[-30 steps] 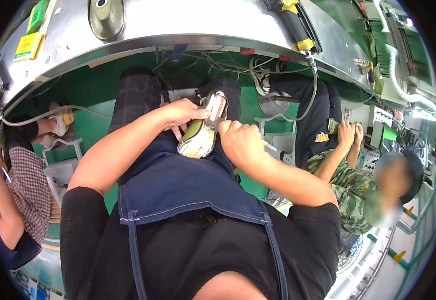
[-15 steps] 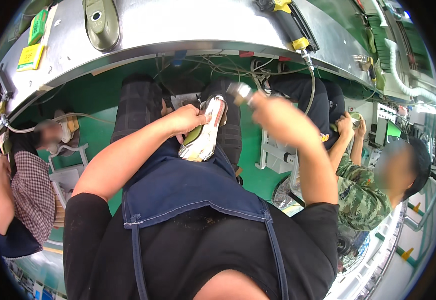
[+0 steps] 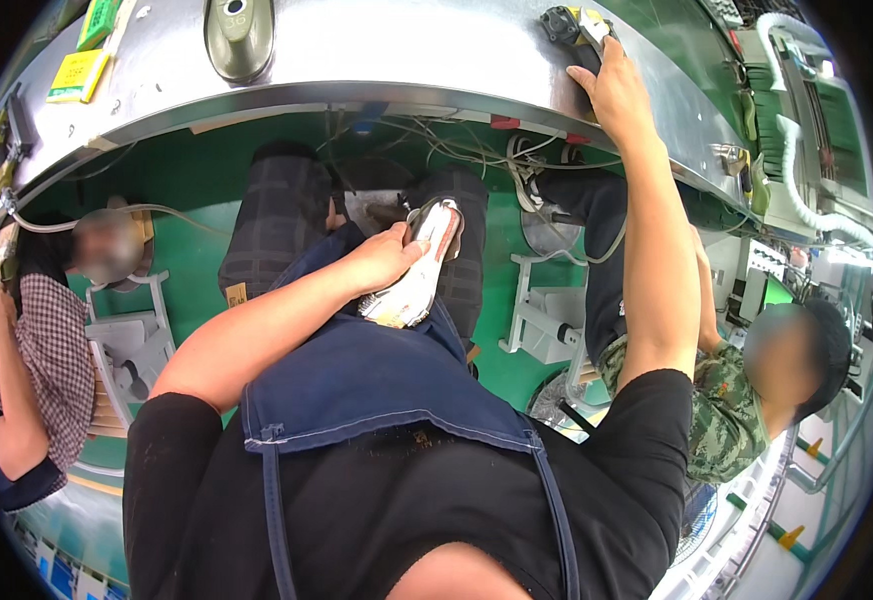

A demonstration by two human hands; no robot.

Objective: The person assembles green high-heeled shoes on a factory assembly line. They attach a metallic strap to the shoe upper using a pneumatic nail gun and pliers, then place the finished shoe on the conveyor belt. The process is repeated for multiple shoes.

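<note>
Over my lap, my left hand (image 3: 387, 257) grips a half-made shoe (image 3: 420, 285) around its middle. The shoe's whitish underside with a reddish strip faces up, and its narrow end points away from me. My right arm stretches forward to the metal bench. There my right hand (image 3: 619, 95) lies over a black and yellow air tool (image 3: 589, 22), fingers on its body and thumb spread out to the left. Most of the tool's body is hidden under this hand.
A green shoe last (image 3: 240, 50) and yellow and green boxes (image 3: 81, 76) lie on the bench (image 3: 397, 50). Cables (image 3: 457, 130) hang below its edge. A co-worker in camouflage (image 3: 727, 430) sits at right, another in a checked garment (image 3: 57, 350) at left. A white stool (image 3: 547, 310) stands nearby.
My right hand, which was swinging a blurred hammer beside the shoe, has moved forward and right to the air tool and no longer holds the hammer. My left hand keeps its grip.
</note>
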